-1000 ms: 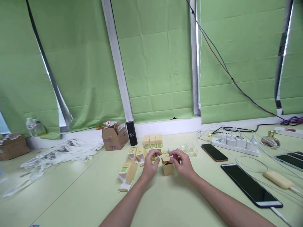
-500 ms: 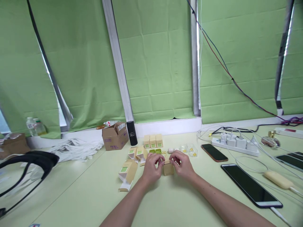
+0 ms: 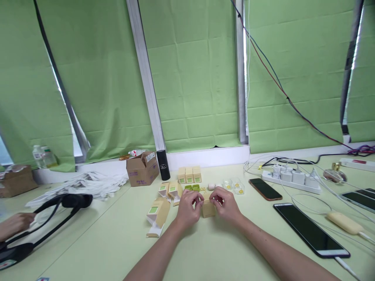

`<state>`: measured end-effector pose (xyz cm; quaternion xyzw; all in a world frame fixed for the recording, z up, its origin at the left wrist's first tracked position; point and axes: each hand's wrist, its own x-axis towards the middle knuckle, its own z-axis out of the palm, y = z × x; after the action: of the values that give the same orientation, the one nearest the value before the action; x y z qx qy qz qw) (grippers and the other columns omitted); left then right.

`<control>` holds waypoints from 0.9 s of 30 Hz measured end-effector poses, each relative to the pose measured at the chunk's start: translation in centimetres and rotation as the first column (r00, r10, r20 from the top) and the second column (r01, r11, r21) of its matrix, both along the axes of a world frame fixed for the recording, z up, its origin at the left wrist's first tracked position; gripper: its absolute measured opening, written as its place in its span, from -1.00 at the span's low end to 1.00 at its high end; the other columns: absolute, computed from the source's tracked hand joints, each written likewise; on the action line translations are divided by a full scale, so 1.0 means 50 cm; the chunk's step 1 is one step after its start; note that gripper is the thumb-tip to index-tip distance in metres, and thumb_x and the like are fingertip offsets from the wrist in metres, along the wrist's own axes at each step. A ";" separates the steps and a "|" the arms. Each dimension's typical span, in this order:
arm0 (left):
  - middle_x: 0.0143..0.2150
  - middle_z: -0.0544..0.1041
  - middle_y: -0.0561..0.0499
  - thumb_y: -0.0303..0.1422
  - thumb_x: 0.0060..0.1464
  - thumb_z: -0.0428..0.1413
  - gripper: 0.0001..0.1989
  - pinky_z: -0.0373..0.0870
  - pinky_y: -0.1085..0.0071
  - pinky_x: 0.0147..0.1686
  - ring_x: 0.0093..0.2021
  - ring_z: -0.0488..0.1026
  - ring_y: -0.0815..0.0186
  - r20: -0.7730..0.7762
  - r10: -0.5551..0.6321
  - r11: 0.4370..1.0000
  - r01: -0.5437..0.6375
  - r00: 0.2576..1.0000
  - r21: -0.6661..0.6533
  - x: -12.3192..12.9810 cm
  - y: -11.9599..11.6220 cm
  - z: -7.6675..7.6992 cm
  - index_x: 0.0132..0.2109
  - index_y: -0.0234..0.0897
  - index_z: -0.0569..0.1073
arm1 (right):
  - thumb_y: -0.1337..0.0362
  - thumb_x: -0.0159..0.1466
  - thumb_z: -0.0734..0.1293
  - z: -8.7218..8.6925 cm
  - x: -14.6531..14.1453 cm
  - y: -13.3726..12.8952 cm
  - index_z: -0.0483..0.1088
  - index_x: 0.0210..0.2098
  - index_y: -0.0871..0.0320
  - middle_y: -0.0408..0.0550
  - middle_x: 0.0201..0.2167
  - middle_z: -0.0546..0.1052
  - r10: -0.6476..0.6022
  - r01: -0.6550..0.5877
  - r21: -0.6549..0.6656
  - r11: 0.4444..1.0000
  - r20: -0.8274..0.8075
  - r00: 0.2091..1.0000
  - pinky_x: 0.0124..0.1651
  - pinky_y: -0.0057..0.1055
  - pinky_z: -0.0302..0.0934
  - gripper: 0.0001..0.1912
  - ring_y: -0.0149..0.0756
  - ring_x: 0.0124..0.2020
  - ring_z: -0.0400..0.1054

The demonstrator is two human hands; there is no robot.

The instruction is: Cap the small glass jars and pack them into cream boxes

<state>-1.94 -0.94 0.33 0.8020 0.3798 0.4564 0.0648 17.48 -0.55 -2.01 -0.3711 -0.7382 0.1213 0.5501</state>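
A small tan cardboard box (image 3: 209, 210) stands on the table between my two hands. My left hand (image 3: 189, 207) pinches its upper left edge, and my right hand (image 3: 225, 203) pinches the upper right edge. The fingertips partly cover the box's top. Left of my left hand lies a tan carton (image 3: 158, 212) with a green label and its white-lined flap open. Two smaller labelled cartons (image 3: 173, 189) stand behind it. A row of closed tan boxes (image 3: 189, 175) is farther back. Small green trays (image 3: 192, 187) and clear round containers (image 3: 236, 185) sit just beyond my hands.
At the left another person's hand (image 3: 17, 225) holds a black headset (image 3: 66, 203). A brown carton (image 3: 142, 171) and a black cylinder (image 3: 163, 165) stand at the back. Phones (image 3: 310, 228), cables and a loaded power strip (image 3: 291, 180) lie at the right.
The black headset at the left has shifted right and turned, and another person's hand on it has come into view. My hands and the small box have hardly moved; the box's top looks slightly different.
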 end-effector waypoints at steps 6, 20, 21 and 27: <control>-0.49 0.47 0.01 -0.43 0.09 0.09 -0.88 0.21 0.19 -0.21 -0.39 0.36 0.19 -0.055 -0.048 0.999 0.049 0.997 0.015 -0.001 -0.004 0.006 -0.37 -0.16 0.50 | 0.41 0.14 0.28 0.003 0.003 -0.006 0.40 -0.47 0.07 -0.13 -0.52 0.36 0.015 -0.015 -0.002 1.000 0.026 1.000 -0.38 -0.36 0.07 -0.87 -0.26 -0.45 0.26; -0.48 0.49 0.03 -0.49 0.06 0.06 -0.85 0.18 0.19 -0.19 -0.41 0.38 0.21 -0.129 -0.060 0.997 0.066 0.990 0.040 -0.004 -0.004 0.007 -0.40 -0.18 0.46 | 0.43 0.06 0.27 -0.005 0.002 -0.001 0.36 -0.52 0.08 -0.15 -0.55 0.36 0.027 -0.024 -0.038 0.999 0.063 0.998 -0.40 -0.38 0.03 -0.88 -0.30 -0.50 0.22; -0.49 0.50 0.03 -0.49 0.06 0.06 -0.85 0.18 0.19 -0.19 -0.41 0.38 0.21 -0.131 -0.060 0.997 0.065 0.990 0.037 -0.004 -0.004 0.007 -0.40 -0.18 0.46 | 0.43 0.06 0.27 -0.005 0.003 -0.001 0.35 -0.53 0.08 -0.15 -0.55 0.36 0.032 -0.029 -0.046 0.999 0.067 0.997 -0.39 -0.38 0.03 -0.88 -0.30 -0.50 0.22; -0.43 0.55 0.01 -0.47 0.09 0.06 -0.81 0.22 0.20 -0.15 -0.38 0.41 0.19 -0.070 0.003 1.000 -0.002 0.998 0.011 0.000 0.002 -0.001 -0.26 -0.16 0.57 | 0.38 0.10 0.29 0.002 0.019 0.003 0.39 -0.34 0.06 -0.22 -0.54 0.29 0.094 -0.086 -0.088 0.992 0.090 0.991 -0.38 -0.40 0.01 -0.86 -0.32 -0.49 0.17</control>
<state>-1.92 -0.83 0.29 0.8174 0.3802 0.4302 0.0466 18.42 -0.40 -1.90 -0.3655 -0.7736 0.1593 0.4925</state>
